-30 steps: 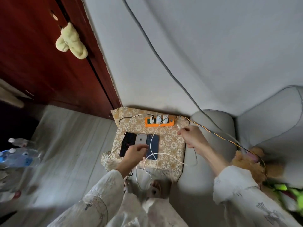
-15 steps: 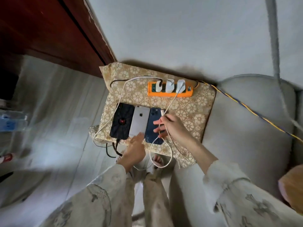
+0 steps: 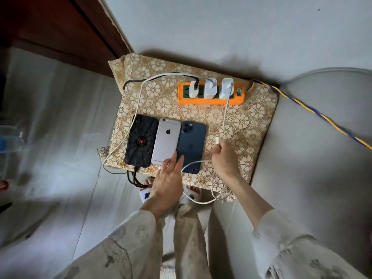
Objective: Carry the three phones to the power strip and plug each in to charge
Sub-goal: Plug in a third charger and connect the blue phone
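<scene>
Pale patterned sleeves frame my arms nearest the camera, with my slippered feet on the grey floor below. My left hand reaches forward, fingers straight and relaxed, the tips resting across the near ends of the silver phone and the dark blue phone; its grip is released. My right hand sits just right of the blue phone, its grip pinching the white connector of a white charging cable, the plug end pointing away from me. Slack from that cable loops down past the desk edge near my feet. All three phones lie face down, side by side and touching, on the gold floral cloth covering the desk, the black phone leftmost with dark cords hanging from its near end. Beyond them, by the wall, lies the orange power strip with three white chargers plugged in, and a yellow and blue cord runs off to the right
</scene>
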Demonstrator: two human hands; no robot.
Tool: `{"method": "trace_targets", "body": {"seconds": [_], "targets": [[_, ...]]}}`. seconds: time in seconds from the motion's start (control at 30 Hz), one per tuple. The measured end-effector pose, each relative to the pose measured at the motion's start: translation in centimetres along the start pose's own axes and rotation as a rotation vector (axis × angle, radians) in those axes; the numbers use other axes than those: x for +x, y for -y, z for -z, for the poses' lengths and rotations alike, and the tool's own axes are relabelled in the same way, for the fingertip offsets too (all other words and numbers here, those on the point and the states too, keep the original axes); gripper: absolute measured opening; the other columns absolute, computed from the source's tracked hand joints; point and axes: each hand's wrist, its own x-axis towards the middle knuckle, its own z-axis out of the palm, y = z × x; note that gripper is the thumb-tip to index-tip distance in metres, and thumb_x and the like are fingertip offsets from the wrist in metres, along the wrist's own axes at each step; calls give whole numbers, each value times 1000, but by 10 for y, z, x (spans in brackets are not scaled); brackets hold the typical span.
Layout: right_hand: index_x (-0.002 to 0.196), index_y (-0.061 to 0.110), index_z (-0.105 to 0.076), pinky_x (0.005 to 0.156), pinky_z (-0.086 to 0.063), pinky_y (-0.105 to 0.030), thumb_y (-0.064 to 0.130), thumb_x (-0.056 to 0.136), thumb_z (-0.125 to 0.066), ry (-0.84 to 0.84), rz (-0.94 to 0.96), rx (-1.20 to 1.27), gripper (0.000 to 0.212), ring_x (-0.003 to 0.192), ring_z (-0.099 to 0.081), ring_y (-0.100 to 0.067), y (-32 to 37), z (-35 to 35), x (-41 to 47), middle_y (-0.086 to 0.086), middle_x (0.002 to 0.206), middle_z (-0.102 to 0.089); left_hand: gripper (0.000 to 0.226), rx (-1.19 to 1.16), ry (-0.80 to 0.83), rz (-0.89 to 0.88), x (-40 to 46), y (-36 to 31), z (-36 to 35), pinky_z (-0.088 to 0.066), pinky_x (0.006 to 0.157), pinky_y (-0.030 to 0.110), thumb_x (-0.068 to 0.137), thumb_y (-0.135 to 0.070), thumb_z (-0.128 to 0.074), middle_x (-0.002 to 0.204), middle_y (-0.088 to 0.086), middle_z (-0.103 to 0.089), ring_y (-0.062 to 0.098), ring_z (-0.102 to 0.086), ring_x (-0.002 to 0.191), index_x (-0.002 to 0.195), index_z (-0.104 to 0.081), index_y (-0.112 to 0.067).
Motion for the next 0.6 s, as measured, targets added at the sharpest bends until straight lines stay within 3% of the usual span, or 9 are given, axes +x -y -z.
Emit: {"method": "trace_targets", "body": {"seconds": [0.07, 0.17, 0.23, 0.3, 0.37, 0.5, 0.6], "targets": [[85, 8, -48, 56, -42, -25, 9, 95, -35, 122, -15, 30, 17, 62, -49, -12, 3, -7, -3, -8, 88, -54, 74, 12, 21, 18, -1, -4, -8, -27, 110, 37, 83, 3, -41, 157, 6, 2, 24, -8, 139, 145, -8, -18], [97, 3, -51, 73, -54, -38, 9, 95, -35, 308, -102, 1, 17, 80, -62, -24, -1, -12, -7, -14, 95, -59, 74, 27, 34, 31, -6, -10, -16, -28, 110, 40, 81, 4, -39, 156, 6, 9, 27, -3, 140, 144, -10, -22], [96, 4, -49, 78, -57, -44, 9, 96, -36, 365, -190, 80, 14, 81, -62, -26, -7, -10, -11, -12, 91, -58, 69, -49, 14, 66, -8, -16, -16, -31, 107, 39, 81, 6, -37, 156, 5, 4, 28, -9, 138, 142, -18, -22], [91, 6, -49, 82, -54, -51, 13, 97, -35, 306, -192, 181, 17, 80, -62, -28, -11, -8, -12, -11, 87, -58, 63, -234, -40, 121, -7, -24, -14, -26, 109, 39, 81, 8, -34, 155, 6, -7, 29, -15, 136, 138, -27, -18], [86, 10, -51, 87, -51, -52, 17, 98, -35, 219, -173, 280, 21, 92, -63, -33, -11, -7, -10, -12, 91, -59, 57, -479, -112, 203, -4, -31, -9, -21, 110, 38, 81, 10, -34, 150, 9, -18, 29, -19, 134, 132, -36, -14], [79, 16, -54, 96, -47, -50, 16, 97, -37, 216, -245, 500, 25, 101, -61, -32, -9, -11, -5, -19, 104, -63, 50, -921, -123, 449, 9, -45, 2, -36, 104, 47, 79, 9, -37, 134, 9, -37, 31, -38, 121, 113, -42, -28], [80, 12, -55, 93, -51, -39, 12, 97, -36, 204, -310, 697, 26, 91, -63, -20, -14, -9, -3, -11, 96, -63, 46, -993, -104, 544, 16, -46, 5, -41, 98, 50, 80, 5, -37, 130, 9, -42, 36, -45, 116, 112, -39, -28]]}}
